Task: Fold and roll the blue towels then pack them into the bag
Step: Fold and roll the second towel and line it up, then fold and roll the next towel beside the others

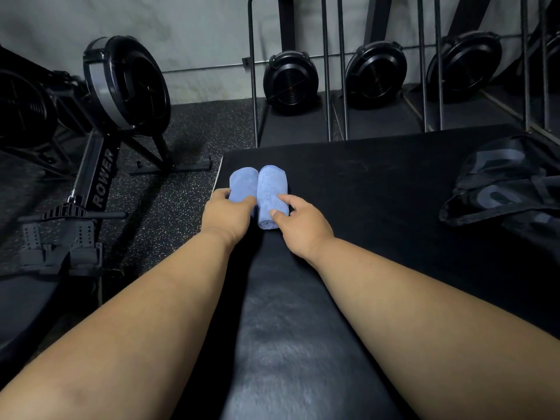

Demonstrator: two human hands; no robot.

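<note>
A gym corner with rowers (100, 165) on speckled flooring, more stored upright in a rack (375, 74) by the wall. On the black bench (363, 183), two rolled blue towels lie side by side, touching. The left hand (225, 215) has its grip around the left towel (242, 181); the right hand (300, 225) pinches the right towel (271, 189). The dark bag (503, 186) sits well apart on the bench's right.
</note>
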